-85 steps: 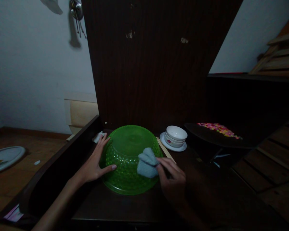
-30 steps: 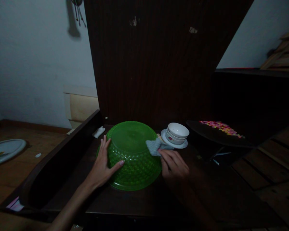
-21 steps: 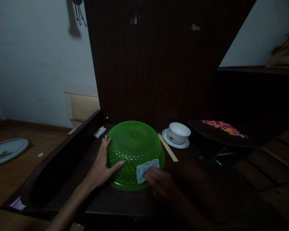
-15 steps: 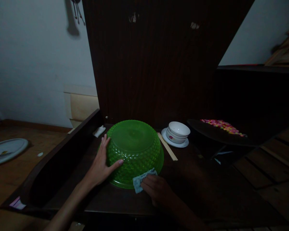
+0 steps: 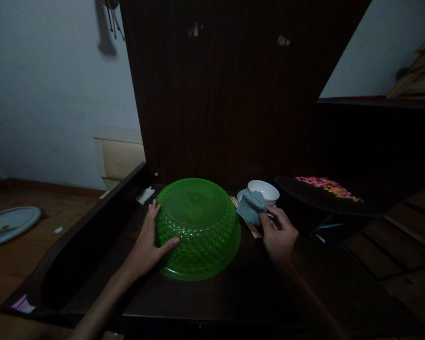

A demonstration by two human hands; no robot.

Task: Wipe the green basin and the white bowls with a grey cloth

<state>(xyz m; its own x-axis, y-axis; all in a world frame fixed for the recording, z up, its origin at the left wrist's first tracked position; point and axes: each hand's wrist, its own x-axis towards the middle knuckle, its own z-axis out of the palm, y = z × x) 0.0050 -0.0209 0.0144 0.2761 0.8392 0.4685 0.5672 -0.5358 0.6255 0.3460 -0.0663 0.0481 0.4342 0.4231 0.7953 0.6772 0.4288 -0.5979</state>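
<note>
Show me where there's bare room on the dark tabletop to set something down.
Bare tabletop shows between the green basin and the front edge, and between the left forearm and the side board. It is crowded right of the basin: chopsticks, white bowls, cloth and right hand. Farther right is too dark to tell.

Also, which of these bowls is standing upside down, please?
The large green bowl, touched by the left hand: its flat base faces up, whereas the top white bowl opens upward.

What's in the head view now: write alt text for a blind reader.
A person's left hand rests on an upturned green basin on a dark tabletop. The right hand pinches a blue-gray cloth, partly hiding a white bowl and wooden sticks.
</note>
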